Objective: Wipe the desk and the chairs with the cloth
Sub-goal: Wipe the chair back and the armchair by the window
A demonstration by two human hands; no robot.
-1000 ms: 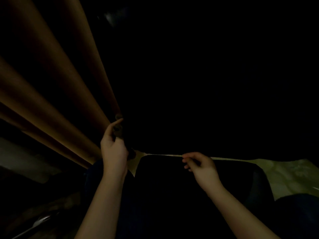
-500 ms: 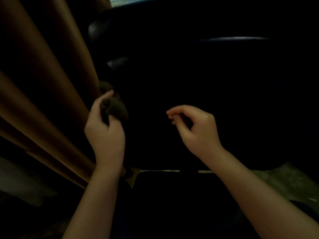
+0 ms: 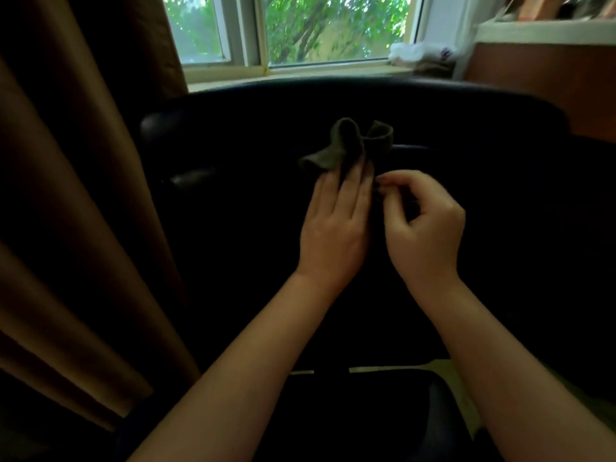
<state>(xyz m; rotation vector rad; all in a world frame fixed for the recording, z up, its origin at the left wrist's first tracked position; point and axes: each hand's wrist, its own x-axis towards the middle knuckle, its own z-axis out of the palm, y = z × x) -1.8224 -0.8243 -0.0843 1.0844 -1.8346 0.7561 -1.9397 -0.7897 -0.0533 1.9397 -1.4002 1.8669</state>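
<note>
While the left hand point(image 3: 336, 225) lies with its fingers nearly straight over the bunched olive cloth point(image 3: 346, 146), thumb hidden beneath, the cloth's folds stand up past the fingertips in front of the black office chair's backrest point(image 3: 253, 135). Just beside it, the right hand point(image 3: 425, 225) is curled, thumb and forefinger pinching what looks like the cloth's lower edge. A brown curtain point(image 3: 70, 201) hangs left; a window point(image 3: 300, 31) shows behind.

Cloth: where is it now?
Head view, centre: the cloth is in the left hand, in front of the chair back, below the window; right hand close beside.
</note>
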